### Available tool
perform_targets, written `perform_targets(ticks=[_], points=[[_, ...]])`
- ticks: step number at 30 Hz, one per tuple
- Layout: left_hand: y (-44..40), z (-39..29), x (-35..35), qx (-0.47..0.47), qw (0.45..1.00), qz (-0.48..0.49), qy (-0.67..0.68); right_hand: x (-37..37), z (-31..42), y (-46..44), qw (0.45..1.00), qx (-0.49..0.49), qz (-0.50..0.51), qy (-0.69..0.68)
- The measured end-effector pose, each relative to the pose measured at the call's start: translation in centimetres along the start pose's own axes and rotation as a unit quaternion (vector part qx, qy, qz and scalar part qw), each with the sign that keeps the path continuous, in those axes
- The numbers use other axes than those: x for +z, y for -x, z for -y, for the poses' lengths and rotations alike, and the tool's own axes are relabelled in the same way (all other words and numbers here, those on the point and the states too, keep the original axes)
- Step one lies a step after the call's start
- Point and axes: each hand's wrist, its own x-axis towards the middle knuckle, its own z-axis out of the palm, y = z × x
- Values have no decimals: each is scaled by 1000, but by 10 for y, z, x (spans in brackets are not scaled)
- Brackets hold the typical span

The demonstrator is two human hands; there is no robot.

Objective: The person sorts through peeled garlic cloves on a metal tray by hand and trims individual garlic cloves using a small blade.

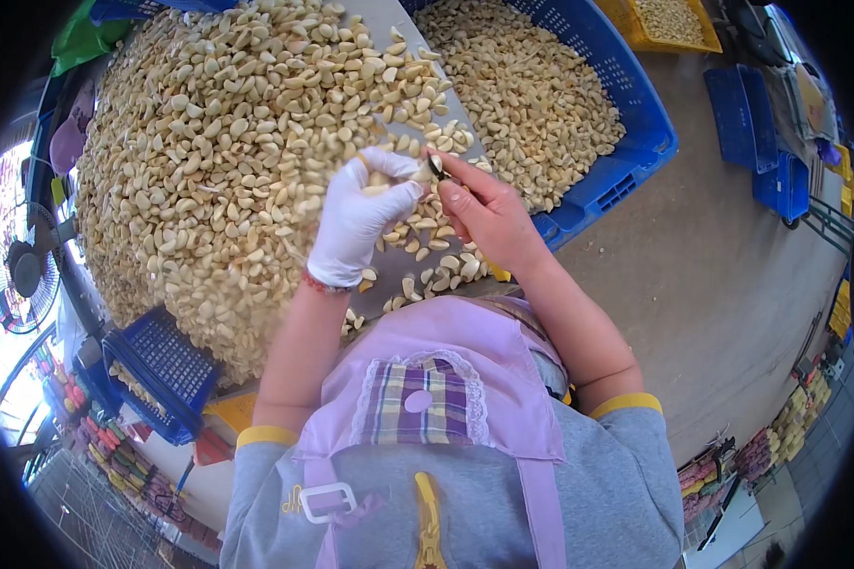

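My left hand [356, 213], in a white glove, is closed with thumb and fingers curled around a pale garlic clove [378, 179]. My right hand [491, 207] is bare and pinches a small dark-bladed knife [436, 169], its tip close to the left fingertips. Most of the knife's handle is hidden in the fingers. Both hands hover over a grey work surface [410, 270] scattered with loose cloves. A large heap of garlic cloves [209, 142] spreads out to the left and beyond the left hand.
To the right of the heap, a blue perforated crate [650, 133] holds many cloves. A yellow crate [707, 28] with more cloves stands farther back. Another blue basket [166, 365] sits at lower left, near a fan [28, 270]. Blue bins [740, 119] stand far right.
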Motion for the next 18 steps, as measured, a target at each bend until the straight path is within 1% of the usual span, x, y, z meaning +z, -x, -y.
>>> perform_targets(ticks=[1,2,3,6,7,8,9,10,11,12,13,14,16,17,18], points=[[-8,10,-9,19,991,83,100,-1,-3,-2,999,13,-2,-34],[-19,23,-21,39,966,165,198,-2,-3,-2,998,19,-14,-58],[-25,22,-23,58,923,245,292,-3,-3,-2,996,23,-26,-83],[-35,13,-23,53,876,225,423,-13,-5,-5,988,23,-45,-143],[-47,11,-29,70,868,241,428,-15,-3,-5,985,20,-47,-164],[-58,6,-36,80,938,150,301,-16,-2,-5,981,18,-49,-185],[-68,-3,-40,88,981,54,165,-17,-2,-5,981,19,-52,-185],[-78,-9,-42,94,994,-45,24,-17,-1,-5,981,20,-56,-186],[-92,-12,-44,179,973,-83,-122,-17,-1,-5,981,21,-58,-186],[-108,-15,-46,259,921,-119,-265,-17,0,-6,980,21,-61,-187],[-118,-19,-45,331,842,-151,-400,-18,-2,-7,981,24,-58,-182],[-126,-24,-46,285,816,-148,-481,-18,-6,-7,982,26,-56,-177],[-137,-37,-42,188,742,-139,-629,-20,-7,-7,982,31,-57,-177],[-142,-38,-44,204,706,-127,-667,-19,-7,-6,981,33,-62,-182],[-143,-40,-41,198,687,-122,-688,-19,-7,-5,980,37,-66,-187]])
